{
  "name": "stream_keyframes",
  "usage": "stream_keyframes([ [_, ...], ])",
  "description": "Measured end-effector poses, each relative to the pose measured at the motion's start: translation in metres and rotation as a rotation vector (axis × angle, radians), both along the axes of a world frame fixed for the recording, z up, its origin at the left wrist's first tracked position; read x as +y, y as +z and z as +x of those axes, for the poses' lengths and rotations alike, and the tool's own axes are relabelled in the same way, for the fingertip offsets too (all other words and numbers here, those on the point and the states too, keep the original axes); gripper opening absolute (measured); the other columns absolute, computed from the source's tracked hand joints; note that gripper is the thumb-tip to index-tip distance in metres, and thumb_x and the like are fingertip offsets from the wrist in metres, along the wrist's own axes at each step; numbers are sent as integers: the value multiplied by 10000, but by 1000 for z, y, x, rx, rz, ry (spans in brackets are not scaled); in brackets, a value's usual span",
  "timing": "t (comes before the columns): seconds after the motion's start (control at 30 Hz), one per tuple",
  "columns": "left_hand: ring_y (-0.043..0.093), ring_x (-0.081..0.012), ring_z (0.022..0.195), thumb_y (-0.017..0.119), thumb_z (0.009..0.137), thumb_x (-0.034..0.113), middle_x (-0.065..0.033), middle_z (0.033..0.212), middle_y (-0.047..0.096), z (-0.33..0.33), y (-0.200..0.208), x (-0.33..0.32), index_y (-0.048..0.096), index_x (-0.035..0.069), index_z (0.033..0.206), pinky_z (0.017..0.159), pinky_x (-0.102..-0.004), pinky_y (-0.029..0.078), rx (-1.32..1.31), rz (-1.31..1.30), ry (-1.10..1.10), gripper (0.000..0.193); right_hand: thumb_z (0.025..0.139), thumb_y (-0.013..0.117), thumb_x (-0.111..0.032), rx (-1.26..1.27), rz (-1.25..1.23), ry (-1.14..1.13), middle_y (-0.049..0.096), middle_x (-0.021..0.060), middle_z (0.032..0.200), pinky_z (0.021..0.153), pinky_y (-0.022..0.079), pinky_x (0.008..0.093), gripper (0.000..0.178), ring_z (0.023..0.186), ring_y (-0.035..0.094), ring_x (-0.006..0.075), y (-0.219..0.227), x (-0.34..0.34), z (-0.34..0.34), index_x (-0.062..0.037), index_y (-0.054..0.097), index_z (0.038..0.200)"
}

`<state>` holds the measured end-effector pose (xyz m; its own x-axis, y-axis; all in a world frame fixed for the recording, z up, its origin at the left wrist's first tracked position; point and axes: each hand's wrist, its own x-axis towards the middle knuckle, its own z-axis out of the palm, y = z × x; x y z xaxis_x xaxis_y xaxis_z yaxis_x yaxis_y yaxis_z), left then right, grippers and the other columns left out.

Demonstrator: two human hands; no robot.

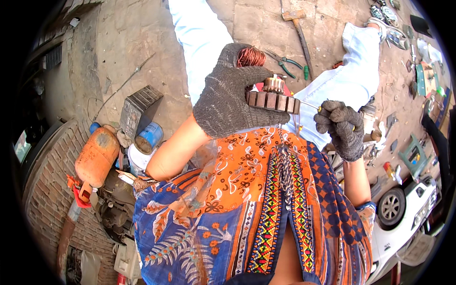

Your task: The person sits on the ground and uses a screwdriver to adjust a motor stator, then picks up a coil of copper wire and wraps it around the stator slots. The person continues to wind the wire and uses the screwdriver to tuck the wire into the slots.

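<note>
My left hand, in a dark grey knitted glove, is wrapped round a motor armature held above my lap. Its slotted metal core and a coppery toothed ring on top show past the fingers; the palm hides the rest. A bundle of copper wire sticks out beyond the knuckles; whether it joins the armature I cannot tell. On the right, my gloved right hand has its fingers curled closed on a thin metal rod. The rod reaches left toward the core's edge. Bits of yellow show at the fingers.
Beyond my hands, pliers and a wooden-handled hammer lie on the stone floor. A blue can, a dark metal box and an orange tank stand left. Scattered parts and a white toy-like car lie right.
</note>
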<state>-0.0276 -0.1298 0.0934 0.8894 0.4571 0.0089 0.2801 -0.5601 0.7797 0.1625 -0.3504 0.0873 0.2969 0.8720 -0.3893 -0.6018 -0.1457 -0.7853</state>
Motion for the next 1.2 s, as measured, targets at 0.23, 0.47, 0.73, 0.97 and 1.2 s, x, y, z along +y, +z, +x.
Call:
stream_keyframes([
  [0.23, 547, -350, 971, 845, 489, 428, -191, 1100, 489, 4, 11, -9, 660, 87, 971, 841, -410, 475, -5, 58, 148, 618, 872, 596, -71, -315, -36, 97, 610, 244, 1062, 648, 551, 347, 206, 857, 653, 303, 51, 12, 16, 53, 625, 1035],
  [0.47, 558, -351, 940, 812, 554, 406, -213, 1092, 508, 3, 5, -9, 665, 54, 906, 815, -402, 481, 35, 173, 165, 519, 886, 578, -48, -621, -100, 136, 635, 195, 1067, 667, 541, 299, 191, 849, 668, 236, 78, 25, -2, 47, 636, 1042],
  [0.73, 540, -373, 958, 785, 580, 414, -231, 1111, 510, 7, 0, -6, 664, 37, 889, 810, -449, 460, -29, 263, 160, 502, 897, 567, -50, -651, -173, 161, 642, 179, 1049, 666, 533, 288, 193, 841, 668, 224, 79, 34, -5, 57, 631, 1045],
  [0.97, 538, -372, 927, 778, 563, 359, -223, 1069, 502, 6, -10, -8, 650, 37, 885, 793, -457, 462, -33, 350, 152, 473, 893, 548, -15, -616, -242, 174, 641, 182, 1047, 647, 523, 288, 181, 835, 665, 220, 81, 39, -6, 57, 634, 1035],
  [1.2, 535, -361, 879, 747, 591, 319, -210, 1022, 504, 11, -13, -10, 645, 14, 862, 733, -462, 453, -51, 364, 135, 421, 890, 545, -17, -601, -286, 194, 644, 174, 1041, 715, 535, 307, 183, 843, 663, 224, 81, 50, -12, 60, 633, 1031],
])
